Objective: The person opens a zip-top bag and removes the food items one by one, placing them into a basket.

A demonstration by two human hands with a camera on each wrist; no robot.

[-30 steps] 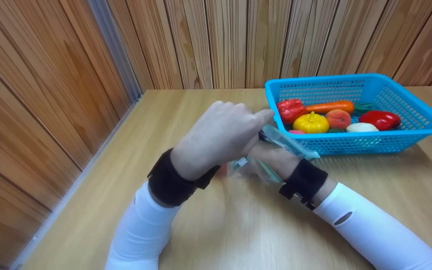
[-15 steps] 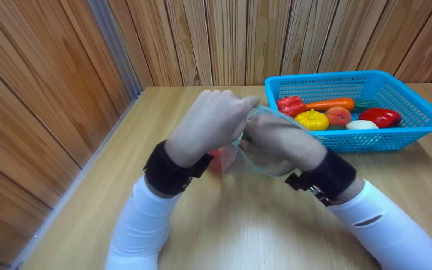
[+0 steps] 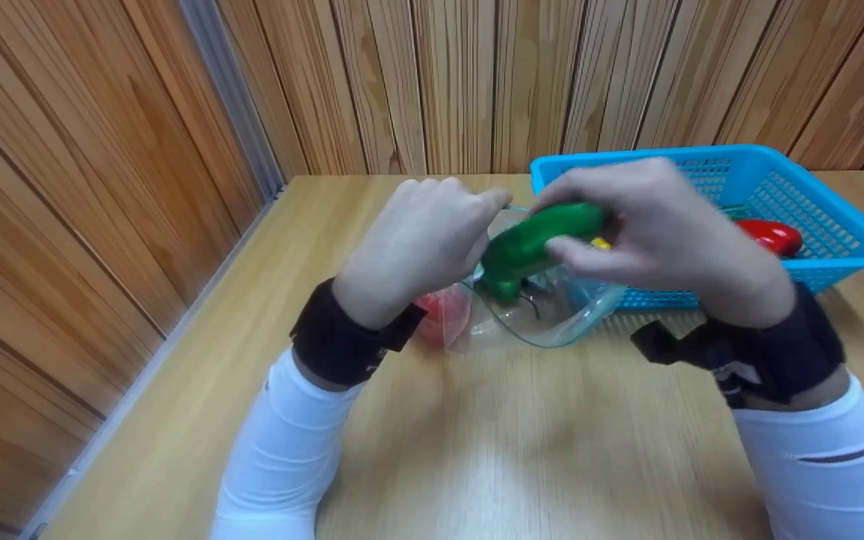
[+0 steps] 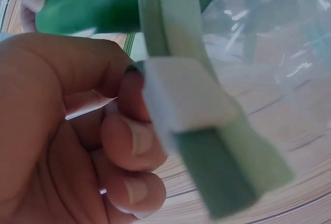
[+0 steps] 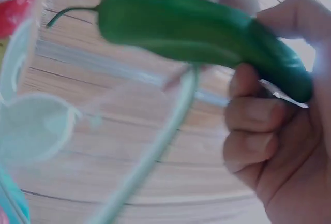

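Left hand (image 3: 432, 240) pinches the rim of a clear zip bag (image 3: 529, 315) w/ green seal strip, holding its mouth open on the wooden table (image 3: 522, 450). Right hand (image 3: 664, 232) grips a green pepper (image 3: 541, 240), its tip at the bag's mouth, stem end pointing down. A red item (image 3: 443, 315) lies inside the bag. Blue basket (image 3: 837, 217) sits just behind; open tabletop lies to the left & toward the camera. Half a sec ago the right hand was low at the bag, pepper mostly hidden.
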